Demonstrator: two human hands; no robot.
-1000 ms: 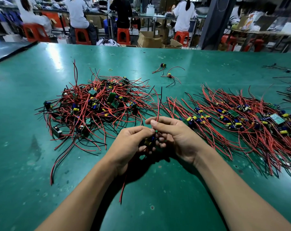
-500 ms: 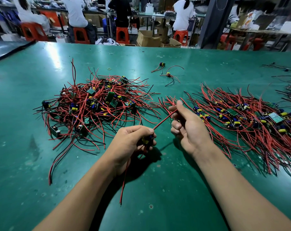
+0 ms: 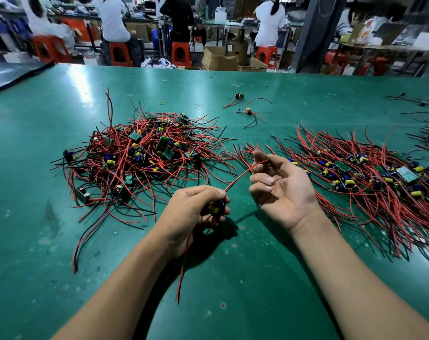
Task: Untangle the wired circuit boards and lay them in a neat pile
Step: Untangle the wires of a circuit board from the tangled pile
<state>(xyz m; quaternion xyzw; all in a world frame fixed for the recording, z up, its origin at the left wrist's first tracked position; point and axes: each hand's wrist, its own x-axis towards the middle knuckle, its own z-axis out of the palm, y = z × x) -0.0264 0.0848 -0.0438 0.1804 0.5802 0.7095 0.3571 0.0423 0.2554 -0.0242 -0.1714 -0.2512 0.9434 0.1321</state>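
A small circuit board with yellow and blue capacitors [image 3: 216, 207] is being gripped in the curled left hand [image 3: 193, 212] just above the green table [image 3: 257, 278], while the palm-up right hand [image 3: 282, 190] is pinching the far end of its red wire [image 3: 240, 175]. A tangled heap of red-wired boards [image 3: 144, 155] is lying to the left, a combed-out pile of boards [image 3: 368, 177] to the right.

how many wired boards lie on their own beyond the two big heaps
2: one small green board with red wires at the far middle of the green table, another just nearer. Wires at the far right edge may hide more.
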